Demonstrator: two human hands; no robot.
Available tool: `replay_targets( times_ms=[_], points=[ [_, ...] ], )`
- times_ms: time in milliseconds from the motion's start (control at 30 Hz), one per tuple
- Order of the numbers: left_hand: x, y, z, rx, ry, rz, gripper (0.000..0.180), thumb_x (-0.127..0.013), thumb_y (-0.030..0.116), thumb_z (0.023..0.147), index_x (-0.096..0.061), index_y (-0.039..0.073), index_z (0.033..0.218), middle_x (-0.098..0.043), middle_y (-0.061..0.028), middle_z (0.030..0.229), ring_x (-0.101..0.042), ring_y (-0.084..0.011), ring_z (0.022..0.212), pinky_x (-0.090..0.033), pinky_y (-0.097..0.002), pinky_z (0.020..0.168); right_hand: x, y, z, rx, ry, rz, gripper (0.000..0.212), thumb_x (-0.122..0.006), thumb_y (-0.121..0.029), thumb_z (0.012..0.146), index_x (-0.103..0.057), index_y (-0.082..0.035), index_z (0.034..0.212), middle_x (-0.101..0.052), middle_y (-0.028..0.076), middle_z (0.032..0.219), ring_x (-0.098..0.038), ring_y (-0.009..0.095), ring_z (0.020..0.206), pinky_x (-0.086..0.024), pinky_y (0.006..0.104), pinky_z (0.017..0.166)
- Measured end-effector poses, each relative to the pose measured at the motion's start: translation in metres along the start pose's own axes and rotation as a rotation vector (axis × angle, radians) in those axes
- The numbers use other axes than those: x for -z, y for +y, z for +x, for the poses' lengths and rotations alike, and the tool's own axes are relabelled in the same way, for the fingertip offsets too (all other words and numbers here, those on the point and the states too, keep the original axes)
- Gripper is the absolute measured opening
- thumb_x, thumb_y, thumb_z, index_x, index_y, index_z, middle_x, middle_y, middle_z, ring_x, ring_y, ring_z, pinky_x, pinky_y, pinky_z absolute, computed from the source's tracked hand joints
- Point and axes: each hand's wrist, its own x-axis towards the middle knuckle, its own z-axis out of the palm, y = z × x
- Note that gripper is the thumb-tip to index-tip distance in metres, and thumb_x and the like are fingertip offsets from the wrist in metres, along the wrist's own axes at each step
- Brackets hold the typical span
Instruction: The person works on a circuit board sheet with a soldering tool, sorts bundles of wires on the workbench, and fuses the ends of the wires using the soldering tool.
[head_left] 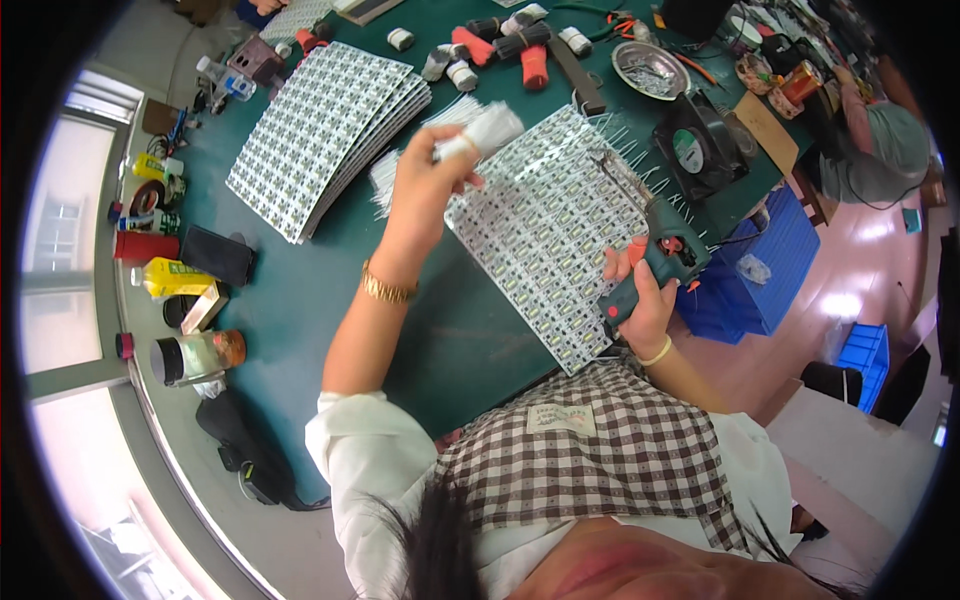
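Fingers of the left hand (425,180) clasp a white wire bundle (487,130) while the right hand (640,300) grips a green glue gun (655,262), best held steady above the LED panel (545,230).

White sleeves, brown checked apron, gold watch, pale wrist band.

Pretty bright daylight coming from the windows (70,230) on the left, which are blown out white. The floor (850,290) on the right has shiny glare too. Heavy fisheye bending at the rim with black corners, and the raised left hand (425,185) looks slightly blurred.
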Motion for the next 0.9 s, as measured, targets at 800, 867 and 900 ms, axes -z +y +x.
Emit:
replay_targets(
  times_ms=[800,867,900],
  points=[
    [0.046,-0.06,0.077,-0.403,-0.026,1.514,0.098,-0.066,0.064,0.079,-0.033,-0.002,0.144,-0.04,-0.0258,0.143,-0.041,-0.0419,0.131,-0.038,-0.057,0.101,-0.01,-0.003,-0.034,-0.043,0.065,0.12,0.034,-0.057,-0.012,0.093,-0.046,-0.002,0.124,-0.054,0.006,0.088,-0.055,0.018,0.083,-0.042,0.0476,0.098],
    [0.053,-0.07,0.081,-0.513,0.007,1.408,0.085,-0.067,0.052,0.084,-0.036,-0.002,0.142,-0.046,-0.0243,0.136,-0.046,-0.0401,0.124,-0.04,-0.0558,0.095,-0.008,-0.002,-0.033,-0.003,0.059,0.123,0.033,-0.056,-0.011,0.093,-0.045,-0.002,0.123,-0.054,0.006,0.089,-0.055,0.017,0.084,-0.041,0.0476,0.099],
    [0.052,-0.072,0.081,-0.506,0.001,1.41,0.085,-0.067,0.052,0.084,-0.036,-0.002,0.142,-0.046,-0.0243,0.136,-0.046,-0.0401,0.124,-0.04,-0.0558,0.095,-0.007,-0.002,-0.034,-0.01,0.064,0.124,0.033,-0.056,-0.011,0.093,-0.045,-0.002,0.123,-0.054,0.006,0.089,-0.055,0.017,0.084,-0.041,0.0476,0.099]
  ],
)
